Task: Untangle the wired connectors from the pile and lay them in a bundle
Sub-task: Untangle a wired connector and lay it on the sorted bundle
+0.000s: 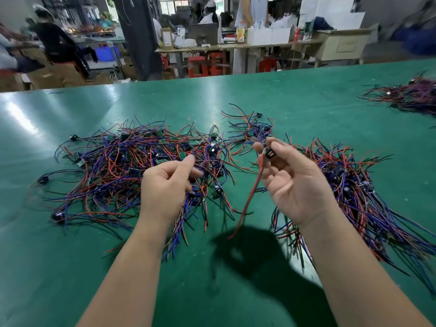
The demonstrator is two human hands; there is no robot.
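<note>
Heaps, three: pile (118,166), bundle (354,182), far heap (415,97); right hand (297,185) grip tight on one connector (269,152); left hand (165,185) grip unclear.

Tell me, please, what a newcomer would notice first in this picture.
A sprawling pile of red, blue and black wires covers the green table left of centre. The right hand pinches a small black connector near the centre, a red wire dangling below. A straighter bundle lies behind that hand.

On the table (70,267) the tangled pile (122,166) lies left, the bundle (358,190) right, a further heap (417,97) behind at far right.
</note>
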